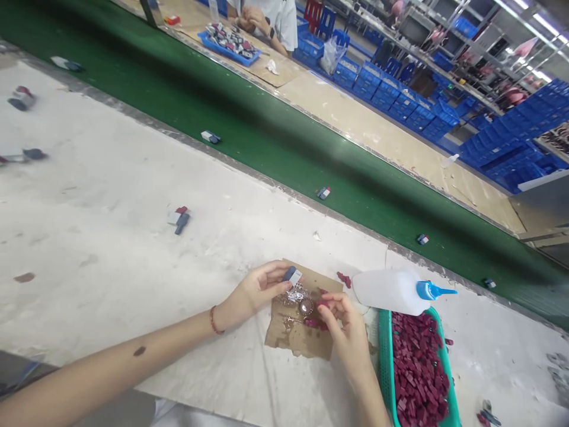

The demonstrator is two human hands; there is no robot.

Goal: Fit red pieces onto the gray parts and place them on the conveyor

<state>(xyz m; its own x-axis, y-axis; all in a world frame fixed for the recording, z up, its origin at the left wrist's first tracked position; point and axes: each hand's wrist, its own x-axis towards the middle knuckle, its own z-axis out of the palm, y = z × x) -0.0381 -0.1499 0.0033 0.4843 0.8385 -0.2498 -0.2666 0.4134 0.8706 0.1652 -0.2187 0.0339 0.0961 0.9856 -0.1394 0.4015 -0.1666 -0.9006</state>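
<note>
My left hand (pixel 262 289) pinches a small white and dark blue-grey plastic part (pixel 292 276) above a sheet of brown cardboard (pixel 299 347). My right hand (pixel 345 323) is closed at the fingertips on a small maroon plastic piece (pixel 320 302), partly hidden by the fingers. More maroon pieces (pixel 315 324) lie on the cardboard just below. Between the two hands sits a small round metallic cap (pixel 306 306), next to a wet, shiny patch of clear liquid (pixel 295 293).
A white squeeze bottle (pixel 386 289) with a blue nozzle lies by a green basket (pixel 386 369) of maroon pieces. Assembled parts (pixel 179 219) are scattered on the white table. Beyond it runs a green conveyor belt (pixel 267 160) carrying several parts. Across sits a person (pixel 267 21) near a blue tray (pixel 249 59).
</note>
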